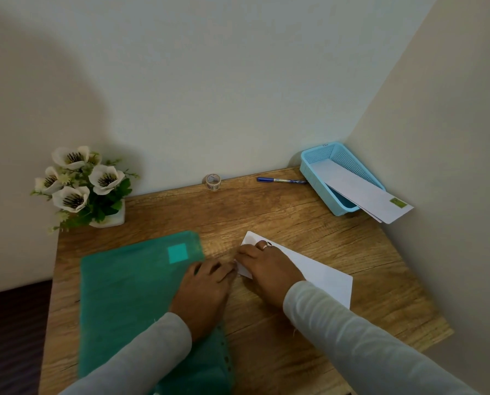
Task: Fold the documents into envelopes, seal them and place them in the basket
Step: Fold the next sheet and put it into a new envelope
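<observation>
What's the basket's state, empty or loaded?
Loaded: white envelopes lie in the blue basket, their near ends sticking out over its rim.

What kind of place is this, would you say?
Likely a small home desk set up for mail work: a wooden table pushed into a wall corner, with a pen, a tape roll and a blue basket holding envelopes.
</observation>
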`<move>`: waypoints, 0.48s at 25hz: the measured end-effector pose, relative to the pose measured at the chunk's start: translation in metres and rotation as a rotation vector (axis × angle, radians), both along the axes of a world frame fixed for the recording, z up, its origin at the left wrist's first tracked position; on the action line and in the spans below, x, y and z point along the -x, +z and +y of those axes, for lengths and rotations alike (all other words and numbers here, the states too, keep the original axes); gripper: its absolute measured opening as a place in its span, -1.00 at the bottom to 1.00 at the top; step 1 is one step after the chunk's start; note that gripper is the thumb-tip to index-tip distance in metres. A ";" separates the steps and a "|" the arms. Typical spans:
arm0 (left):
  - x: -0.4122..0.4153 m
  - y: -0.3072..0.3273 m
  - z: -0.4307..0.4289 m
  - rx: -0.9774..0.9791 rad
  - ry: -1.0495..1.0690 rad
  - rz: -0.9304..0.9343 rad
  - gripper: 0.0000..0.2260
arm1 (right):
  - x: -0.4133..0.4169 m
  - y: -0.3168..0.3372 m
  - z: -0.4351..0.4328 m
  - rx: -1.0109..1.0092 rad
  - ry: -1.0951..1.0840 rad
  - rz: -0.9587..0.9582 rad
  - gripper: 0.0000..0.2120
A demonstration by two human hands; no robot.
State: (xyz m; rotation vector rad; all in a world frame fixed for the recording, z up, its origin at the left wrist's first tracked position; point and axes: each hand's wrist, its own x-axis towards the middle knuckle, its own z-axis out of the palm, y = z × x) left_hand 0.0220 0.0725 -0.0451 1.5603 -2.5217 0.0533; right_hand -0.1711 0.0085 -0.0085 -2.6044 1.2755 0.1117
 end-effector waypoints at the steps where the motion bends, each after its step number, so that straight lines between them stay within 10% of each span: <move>1: -0.001 0.000 0.000 -0.001 -0.002 0.008 -0.53 | 0.000 -0.002 0.000 0.016 0.025 0.023 -0.43; 12: -0.002 0.001 -0.002 -0.004 0.014 0.027 -0.57 | -0.006 0.015 -0.007 -0.019 -0.098 0.064 -0.40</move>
